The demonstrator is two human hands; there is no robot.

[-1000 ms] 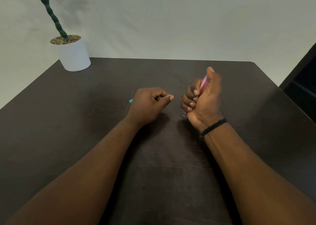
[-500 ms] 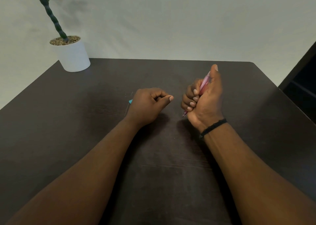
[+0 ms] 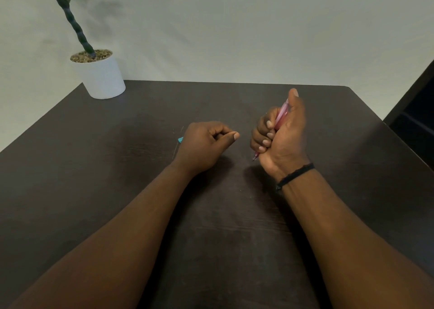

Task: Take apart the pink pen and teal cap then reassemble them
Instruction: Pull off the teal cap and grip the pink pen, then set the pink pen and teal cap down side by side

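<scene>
Now the right hand stands as a fist on the dark bench, its grip wrapped tight around the pink pen, which is tilted with the tip down toward 7 o'clock. At 9 o'clock from it, the left hand rests curled and hides most of the teal cap; whether it pinches the cap I cannot tell. A white plant pot stands at the 11 o'clock corner. No writing is readable.
</scene>
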